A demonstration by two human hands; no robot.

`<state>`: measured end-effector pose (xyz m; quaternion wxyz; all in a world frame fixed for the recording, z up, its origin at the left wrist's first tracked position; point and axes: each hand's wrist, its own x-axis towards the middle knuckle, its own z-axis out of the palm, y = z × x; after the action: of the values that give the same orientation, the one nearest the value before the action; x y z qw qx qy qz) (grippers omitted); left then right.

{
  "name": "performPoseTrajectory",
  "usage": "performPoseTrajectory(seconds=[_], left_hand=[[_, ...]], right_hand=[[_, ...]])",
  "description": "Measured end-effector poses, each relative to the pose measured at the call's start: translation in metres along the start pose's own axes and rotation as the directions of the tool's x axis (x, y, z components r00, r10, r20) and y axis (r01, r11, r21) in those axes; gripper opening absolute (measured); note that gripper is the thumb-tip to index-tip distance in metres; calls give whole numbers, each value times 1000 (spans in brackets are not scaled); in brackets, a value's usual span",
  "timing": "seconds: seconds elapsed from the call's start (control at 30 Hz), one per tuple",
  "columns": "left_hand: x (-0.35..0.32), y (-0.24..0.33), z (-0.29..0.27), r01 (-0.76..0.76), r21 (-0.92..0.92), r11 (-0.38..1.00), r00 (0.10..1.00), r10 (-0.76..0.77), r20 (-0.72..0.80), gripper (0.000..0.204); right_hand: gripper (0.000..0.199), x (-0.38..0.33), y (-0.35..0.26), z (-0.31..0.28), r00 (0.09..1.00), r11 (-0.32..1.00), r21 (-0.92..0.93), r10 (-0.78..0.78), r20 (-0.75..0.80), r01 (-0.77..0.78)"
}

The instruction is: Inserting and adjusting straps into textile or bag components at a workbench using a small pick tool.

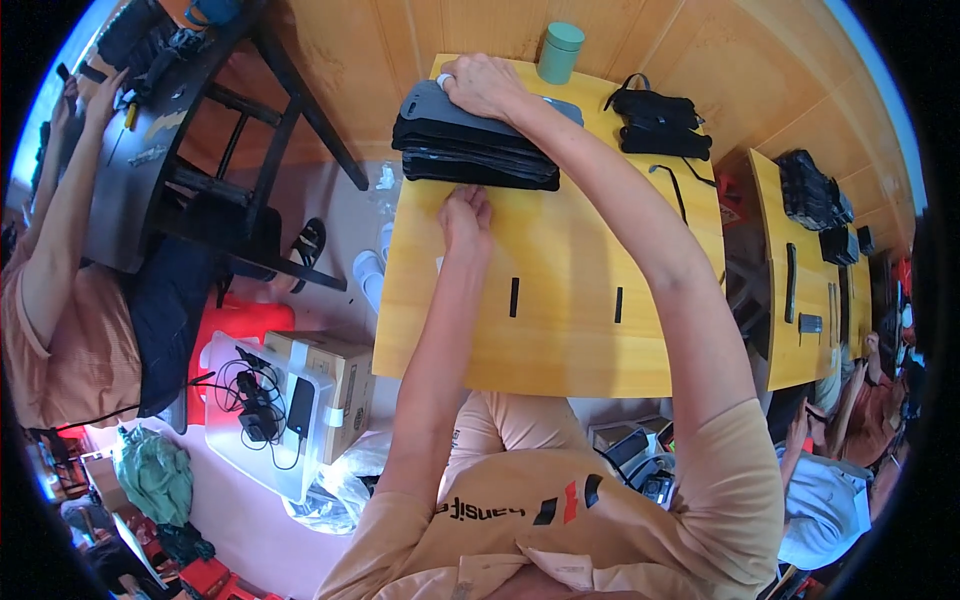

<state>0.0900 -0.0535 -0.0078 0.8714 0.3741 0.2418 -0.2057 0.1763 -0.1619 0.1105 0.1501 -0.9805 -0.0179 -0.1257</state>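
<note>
A stack of flat black fabric pieces lies at the far left of the yellow table, with a grey flat panel on top. My right hand reaches across to the panel's far side, its fingers curled over it; a small white thing shows at the fingertips. Just before the stack's near edge is my left hand, palm turned up and fingers bent in. Its fingertips meet the lower edge of the stack, and whatever they pinch is hidden.
A green canister stands by the wall. Black pouches and a strap lie at the right. Two black strips sit on the yellow tabletop. A clear bin with cables is on the left; another person works beyond.
</note>
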Motion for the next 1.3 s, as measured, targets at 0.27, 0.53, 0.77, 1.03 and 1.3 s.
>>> performPoseTrajectory(seconds=[0.27,0.53,0.77,1.03,1.3], left_hand=[[22,4,16,147,-45,988,988,-149,-51,23],[26,3,22,202,-219,955,978,-207,-2,44],[25,3,20,180,-289,940,981,-192,-12,41],[-47,20,50,48,-205,978,933,30,359,89],[-30,4,44,61,-264,963,946,29,323,85]], right_hand=[[42,18,20,16,984,994,93,34,175,-51],[42,32,30,20,961,994,103,-72,266,46],[40,30,24,16,924,994,103,-65,377,29],[36,9,15,13,977,996,-68,-43,209,59],[33,-40,-15,12,997,998,36,52,55,-54]])
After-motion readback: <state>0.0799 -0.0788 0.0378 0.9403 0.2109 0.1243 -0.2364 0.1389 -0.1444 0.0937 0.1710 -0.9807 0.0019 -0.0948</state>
